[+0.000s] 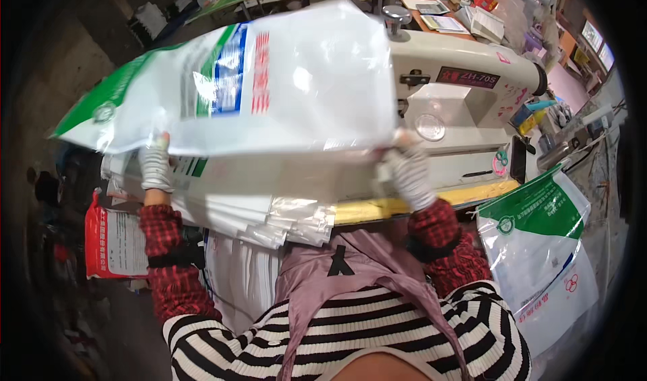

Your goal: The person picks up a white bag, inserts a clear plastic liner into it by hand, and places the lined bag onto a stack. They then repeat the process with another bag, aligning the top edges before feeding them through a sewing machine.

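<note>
So there's a person at a sewing counter (448, 170) with a big white plastic sack (317, 91) up in both hands, and it's huge in this view. It's printed with a green corner, a blue-and-green panel and some red lettering, and it's stretched out flat above the counter, its right end covering part of a cream sewing machine (465, 54).

The left hand (156, 165), in a striped white glove, has its grip pinching the sack's lower edge near the left end, thumb over the front. The right hand (410, 168), gloved too, is a bit blurry, but its grip is pinched on the lower right corner.

Underneath on the left there's a fanned stack of more sacks (236, 212), the ends poking out over the front edge. A yellow strip (377, 210) runs along that edge. Right of the right hand you've got a dark pen (477, 174), teal-and-pink scissors (500, 162) and a black phone (517, 158).

Low on the right is a green-and-white sack (539, 259), and over by the left forearm, a red-and-white bag (125, 246). Outfit's a mauve apron (350, 253) over black-and-white stripes, with red plaid sleeve covers (158, 229).
</note>
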The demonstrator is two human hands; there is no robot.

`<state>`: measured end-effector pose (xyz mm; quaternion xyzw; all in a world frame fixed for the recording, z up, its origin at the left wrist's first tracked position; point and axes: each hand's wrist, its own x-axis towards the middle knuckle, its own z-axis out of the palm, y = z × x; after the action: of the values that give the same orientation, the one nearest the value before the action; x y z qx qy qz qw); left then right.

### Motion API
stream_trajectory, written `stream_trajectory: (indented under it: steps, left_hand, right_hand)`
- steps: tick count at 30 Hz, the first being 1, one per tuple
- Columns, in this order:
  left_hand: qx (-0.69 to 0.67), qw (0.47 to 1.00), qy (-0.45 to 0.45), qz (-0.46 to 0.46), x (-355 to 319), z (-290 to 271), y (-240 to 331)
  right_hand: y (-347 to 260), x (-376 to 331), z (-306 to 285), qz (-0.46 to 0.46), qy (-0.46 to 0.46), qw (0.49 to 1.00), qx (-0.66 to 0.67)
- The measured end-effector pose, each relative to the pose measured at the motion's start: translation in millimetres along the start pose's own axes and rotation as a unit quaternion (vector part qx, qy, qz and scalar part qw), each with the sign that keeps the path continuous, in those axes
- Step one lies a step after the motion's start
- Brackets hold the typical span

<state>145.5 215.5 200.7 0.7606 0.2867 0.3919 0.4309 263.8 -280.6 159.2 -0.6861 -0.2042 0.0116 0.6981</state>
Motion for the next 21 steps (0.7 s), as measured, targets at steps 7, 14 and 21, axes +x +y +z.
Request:
stream_trajectory:
  steps: [7, 14, 21]
  left_hand:
    - [-0.319, 0.904, 0.025, -0.284, -97.3, -13.5, -82.7]
    - [-0.191, 0.902, -0.032, -0.387, -163.6, -1.5, -81.4]
    - [-0.341, 0.854, -0.042, -0.390, -194.4, -57.7, -90.7]
  right_hand:
    - [-1.8, -59.6, 70.9, -0.099, -0.356, 0.881, -0.294]
    - [-10.4, -72.5, 124.9, -0.511, -0.251, 0.641, -0.516]
    - [-25.9, -100.5, 120.3, -0.393, -0.537, 0.731, -0.153]
